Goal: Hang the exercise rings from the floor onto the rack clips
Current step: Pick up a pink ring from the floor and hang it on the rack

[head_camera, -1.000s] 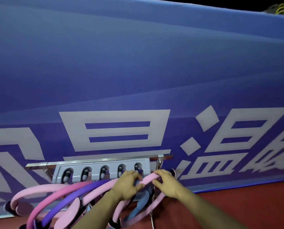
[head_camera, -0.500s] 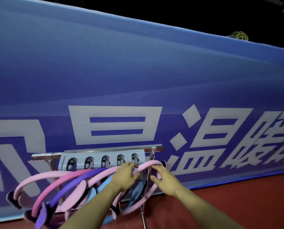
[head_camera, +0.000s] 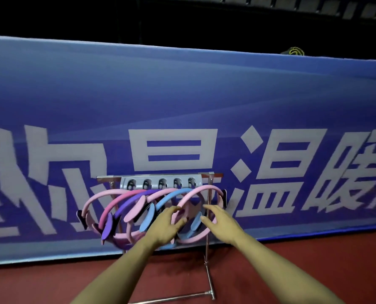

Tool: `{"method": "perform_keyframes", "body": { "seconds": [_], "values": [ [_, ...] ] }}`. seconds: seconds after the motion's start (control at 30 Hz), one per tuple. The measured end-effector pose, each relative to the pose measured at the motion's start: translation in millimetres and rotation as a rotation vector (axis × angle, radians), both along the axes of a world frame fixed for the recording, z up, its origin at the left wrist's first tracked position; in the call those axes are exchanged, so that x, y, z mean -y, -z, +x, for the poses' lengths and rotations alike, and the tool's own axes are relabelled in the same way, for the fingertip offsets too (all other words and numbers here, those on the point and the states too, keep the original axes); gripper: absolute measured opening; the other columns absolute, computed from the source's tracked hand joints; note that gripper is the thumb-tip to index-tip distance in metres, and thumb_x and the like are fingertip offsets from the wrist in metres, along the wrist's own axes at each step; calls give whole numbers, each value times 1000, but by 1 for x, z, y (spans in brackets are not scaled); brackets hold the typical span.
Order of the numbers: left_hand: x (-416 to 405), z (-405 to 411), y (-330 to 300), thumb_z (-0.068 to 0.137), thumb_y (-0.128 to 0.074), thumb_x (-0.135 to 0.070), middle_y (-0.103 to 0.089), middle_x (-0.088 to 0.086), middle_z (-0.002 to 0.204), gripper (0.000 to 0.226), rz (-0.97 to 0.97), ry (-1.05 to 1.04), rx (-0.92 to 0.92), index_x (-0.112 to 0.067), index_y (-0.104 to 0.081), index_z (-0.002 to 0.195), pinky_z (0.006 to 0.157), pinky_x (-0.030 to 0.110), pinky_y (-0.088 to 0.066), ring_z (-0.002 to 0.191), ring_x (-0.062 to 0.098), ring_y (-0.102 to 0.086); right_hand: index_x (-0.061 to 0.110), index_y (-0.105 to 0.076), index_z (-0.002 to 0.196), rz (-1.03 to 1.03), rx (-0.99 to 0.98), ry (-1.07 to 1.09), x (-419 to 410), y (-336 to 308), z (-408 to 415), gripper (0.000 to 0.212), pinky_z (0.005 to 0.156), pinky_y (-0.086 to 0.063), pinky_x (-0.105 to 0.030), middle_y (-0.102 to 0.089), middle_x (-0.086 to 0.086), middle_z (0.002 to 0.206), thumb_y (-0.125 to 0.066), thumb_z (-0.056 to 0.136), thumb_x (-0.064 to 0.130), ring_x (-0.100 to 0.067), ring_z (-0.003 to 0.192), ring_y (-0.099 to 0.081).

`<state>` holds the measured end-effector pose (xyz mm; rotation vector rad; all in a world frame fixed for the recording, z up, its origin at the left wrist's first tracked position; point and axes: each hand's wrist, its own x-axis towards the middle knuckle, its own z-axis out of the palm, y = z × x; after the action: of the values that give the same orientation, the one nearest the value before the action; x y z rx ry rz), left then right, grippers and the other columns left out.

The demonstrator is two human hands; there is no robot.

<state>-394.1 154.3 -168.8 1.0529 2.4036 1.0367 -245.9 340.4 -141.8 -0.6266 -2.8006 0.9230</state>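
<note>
Nearest the camera, two bare forearms reach forward over the red floor (head_camera: pixel 314 260). The left hand (head_camera: pixel 167 224) has relaxed, spread fingers, and its fingertips touch the near-left arc of the rightmost pink ring (head_camera: pixel 190 197); this grip is loose, a touch and no clasp. The right hand (head_camera: pixel 221 222) is likewise open, fingers straight, tips beside the ring's right lower arc; whether they touch it I cannot tell. So neither grip has hold of anything. The pink ring lies between the two hands and just beyond them, its top arc up under the rightmost of the rack clips (head_camera: pixel 191 183), and it appears to hang there on its own. To the left of the left grip hangs the blue ring (head_camera: pixel 171 194), then more pink and purple rings overlapping toward the far left, each with padded side handles. By their look these rings are light, springy hoops with a soft foam skin: they would flex a little under a squeeze, are unlikely to slip, and are not fragile. The best hold is probably on the bare arc either side of the top, clear of the pads. Right of the right grip stands the rack's metal leg (head_camera: pixel 207 249). Farthest off, behind it all, is the blue banner (head_camera: pixel 182 95).
</note>
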Motion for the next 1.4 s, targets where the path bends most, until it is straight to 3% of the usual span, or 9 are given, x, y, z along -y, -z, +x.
{"method": "perform_keyframes", "body": {
  "seconds": [0.1, 0.27, 0.47, 0.63, 0.77, 0.87, 1.07, 1.2, 1.4],
  "values": [
    [41, 39, -3, 94, -62, -53, -50, -6, 147, 62, 34, -34, 69, -24, -47, 147, 104, 25, -37, 123, 5, -51, 30, -41, 151, -18, 9, -24, 36, 1, 33, 57, 110, -38, -34, -43, 7, 153, -52, 99, 52, -17, 138, -45],
    [96, 73, -21, 70, -51, -92, -47, -11, 154, 98, 100, -65, 128, -32, -46, 147, 119, 38, -35, 140, 8, -45, 30, -41, 150, 23, -23, -38, 82, -21, 68, 58, 106, -39, -32, -44, 8, 152, -54, 98, 51, -18, 131, -50],
    [159, 109, -46, 94, -61, -55, -45, -17, 144, 63, 147, -65, 81, -27, -44, 149, 113, 27, -32, 133, 2, -41, 34, -40, 151, 33, -59, -29, 138, -41, 102, 59, 104, -43, -34, -44, 8, 151, -54, 97, 54, -18, 124, -55],
    [222, 128, -39, 76, -55, -83, -44, -11, 155, 90, 142, -43, 98, -31, -44, 149, 117, 34, -36, 140, 9, -45, 32, -40, 151, 2, -68, 2, 199, -39, 128, 59, 107, -39, -32, -42, 7, 154, -52, 98, 55, -16, 133, -50],
    [275, 149, -23, 91, -59, -63, -45, -12, 154, 68, 87, -34, 63, -33, -42, 150, 112, 26, -34, 141, 8, -43, 30, -39, 152, 14, -36, -25, 249, -27, 147, 59, 111, -34, -31, -41, 6, 155, -52, 99, 53, -15, 142, -39],
    [299, 159, -17, 93, -59, -61, -45, -9, 154, 68, 71, -73, 81, -31, -41, 151, 114, 30, -35, 142, 11, -42, 33, -39, 152, 8, -37, -36, 271, -22, 152, 61, 115, -34, -34, -41, 8, 156, -51, 97, 56, -14, 144, -37],
    [298, 163, -31, 92, -58, -63, -47, -12, 153, 70, 93, -88, 66, -31, -40, 152, 113, 29, -35, 140, 8, -44, 36, -38, 151, 11, -63, -93, 277, -34, 144, 59, 113, -37, -34, -42, 12, 154, -51, 97, 57, -12, 141, -41],
    [281, 158, -45, 95, -60, -57, -51, -20, 137, 63, 96, -85, 42, -33, -41, 150, 103, 24, -37, 132, 5, -49, 36, -37, 152, 1, -57, -123, 257, -41, 127, 60, 112, -38, -35, -37, 11, 158, -51, 97, 57, -15, 139, -46],
    [241, 126, -60, 95, -59, -56, -49, -7, 152, 63, 87, -138, 28, -30, -43, 150, 107, 32, -42, 128, 13, -55, 30, -39, 152, 75, -73, -154, 212, -47, 96, 58, 111, -35, -33, -44, 6, 153, -51, 100, 52, -17, 139, -43]
  ]
}}
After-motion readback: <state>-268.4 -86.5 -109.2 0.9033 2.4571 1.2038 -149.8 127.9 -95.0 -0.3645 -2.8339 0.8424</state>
